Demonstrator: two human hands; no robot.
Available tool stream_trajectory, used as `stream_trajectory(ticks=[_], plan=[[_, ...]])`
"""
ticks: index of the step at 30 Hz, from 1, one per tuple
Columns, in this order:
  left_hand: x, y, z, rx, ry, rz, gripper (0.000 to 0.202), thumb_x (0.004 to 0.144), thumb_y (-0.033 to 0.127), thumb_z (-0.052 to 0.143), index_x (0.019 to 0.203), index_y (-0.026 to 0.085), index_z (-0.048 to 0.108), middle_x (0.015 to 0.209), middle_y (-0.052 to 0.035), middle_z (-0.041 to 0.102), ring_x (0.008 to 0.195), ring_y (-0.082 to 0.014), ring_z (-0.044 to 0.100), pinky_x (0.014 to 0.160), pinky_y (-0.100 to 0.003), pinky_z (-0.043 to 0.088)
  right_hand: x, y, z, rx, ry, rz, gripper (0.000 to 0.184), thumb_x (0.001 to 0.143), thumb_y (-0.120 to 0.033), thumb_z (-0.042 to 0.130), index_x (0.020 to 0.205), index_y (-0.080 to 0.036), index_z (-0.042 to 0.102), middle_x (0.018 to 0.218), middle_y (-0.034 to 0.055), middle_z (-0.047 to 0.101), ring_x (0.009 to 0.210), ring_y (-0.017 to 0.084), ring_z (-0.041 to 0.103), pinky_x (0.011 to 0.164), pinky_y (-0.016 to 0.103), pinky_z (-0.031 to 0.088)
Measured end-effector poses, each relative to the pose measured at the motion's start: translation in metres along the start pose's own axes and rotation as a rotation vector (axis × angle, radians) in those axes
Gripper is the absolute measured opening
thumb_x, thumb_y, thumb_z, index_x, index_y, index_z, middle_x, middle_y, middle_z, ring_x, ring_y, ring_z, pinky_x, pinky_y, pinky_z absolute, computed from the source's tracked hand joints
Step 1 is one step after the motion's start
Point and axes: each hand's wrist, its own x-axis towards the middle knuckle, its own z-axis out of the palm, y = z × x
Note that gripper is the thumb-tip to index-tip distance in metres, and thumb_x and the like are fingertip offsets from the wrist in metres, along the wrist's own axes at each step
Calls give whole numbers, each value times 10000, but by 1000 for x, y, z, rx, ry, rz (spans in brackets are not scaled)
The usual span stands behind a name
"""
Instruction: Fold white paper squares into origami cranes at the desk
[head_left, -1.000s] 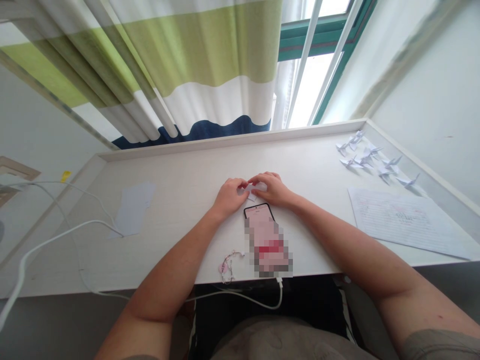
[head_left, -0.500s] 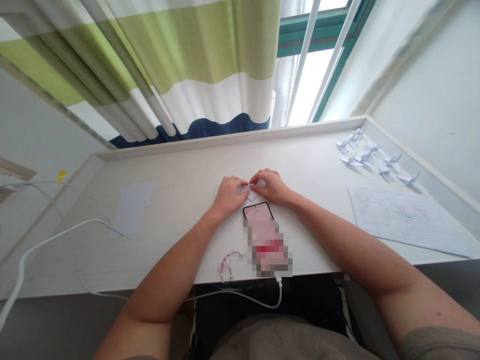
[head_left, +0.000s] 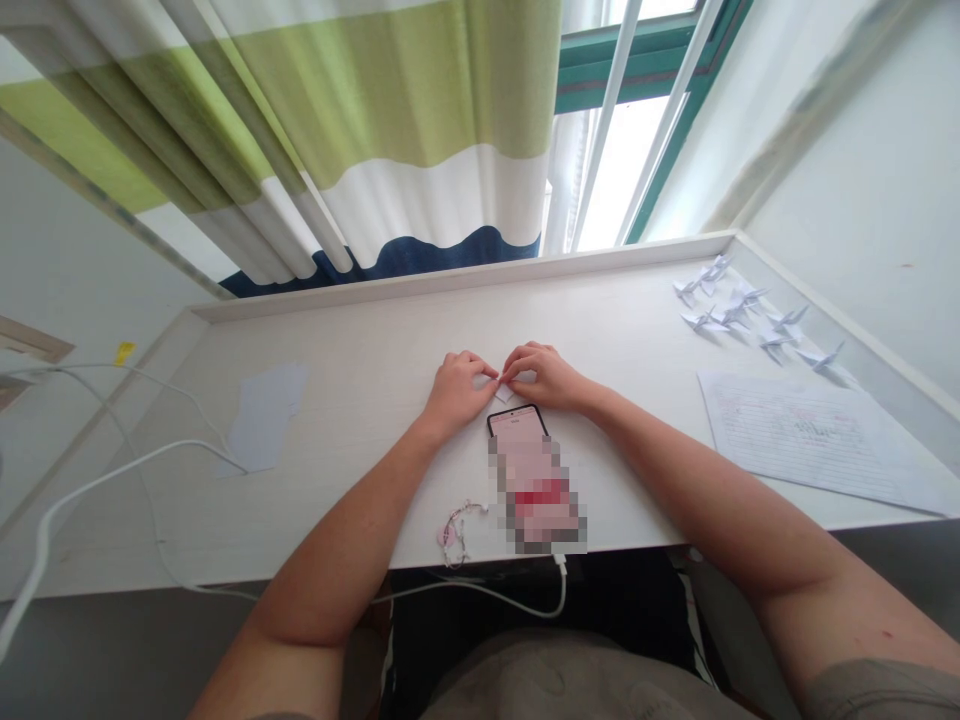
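Note:
My left hand (head_left: 459,388) and my right hand (head_left: 546,376) meet fingertip to fingertip in the middle of the white desk (head_left: 360,400). Between them they pinch a small piece of white folded paper (head_left: 504,390), mostly hidden under the fingers; only its lower corner shows. Both hands have their fingers curled and pressed on the paper. A phone (head_left: 534,475) lies flat just in front of the hands, its screen lit.
Several folded white paper cranes (head_left: 750,318) stand at the far right. A written sheet (head_left: 810,435) lies right, small blank paper sheets (head_left: 262,418) left. A bead bracelet (head_left: 454,528) lies at the desk's near edge. White cables (head_left: 112,475) trail left and under the phone. A striped curtain (head_left: 375,150) hangs behind.
My fingertips have closed in over the folded paper, so less of it shows now. The arms and the phone have stayed put.

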Motion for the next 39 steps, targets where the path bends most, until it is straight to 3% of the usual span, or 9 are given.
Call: stream_trajectory(ticks=[7, 13, 16, 22, 30, 39], plan=[[0, 0, -1, -75, -12, 37, 57, 875, 194, 721, 921, 218, 744, 975, -68, 748, 1082, -290, 615, 999, -452, 498, 4, 2, -4, 238, 83, 189, 212, 962, -326, 638, 883, -197, 785, 964, 84, 796, 927, 235, 689, 885, 388, 505], [-1, 1, 1, -269, 47, -5, 21, 883, 223, 684, 898, 216, 696, 885, -34, 740, 784, -193, 655, 779, -353, 530, 4, 1, -6, 251, 54, 181, 259, 962, -395, 637, 884, -209, 800, 973, 84, 800, 953, 242, 684, 899, 398, 496], [0, 3, 1, -363, 117, -15, 23, 853, 221, 691, 873, 213, 688, 839, -19, 737, 731, -167, 654, 709, -312, 525, 2, -2, -8, 337, 26, 199, 324, 956, -459, 622, 856, -202, 792, 914, 69, 793, 887, 224, 679, 856, 384, 497], [-1, 8, 1, -474, 207, 56, 69, 820, 230, 719, 879, 201, 698, 852, -28, 748, 764, -159, 681, 752, -301, 558, 1, -8, -12, 509, 58, 200, 336, 901, -495, 675, 855, -180, 781, 850, 54, 781, 791, 184, 656, 782, 347, 501], [0, 4, 3, -658, 102, 11, 188, 858, 355, 769, 923, 180, 747, 760, -21, 718, 694, -147, 644, 688, -290, 524, 0, -13, -8, 510, 137, 132, 341, 907, -503, 690, 821, -185, 777, 806, 47, 781, 768, 183, 672, 770, 341, 504], [0, 10, -1, -663, 127, -16, 272, 822, 448, 836, 843, 184, 773, 795, -47, 766, 703, -164, 672, 684, -303, 524, 0, -15, -6, 534, 142, 141, 378, 903, -553, 710, 847, -186, 781, 839, 64, 792, 788, 194, 698, 777, 352, 535]])
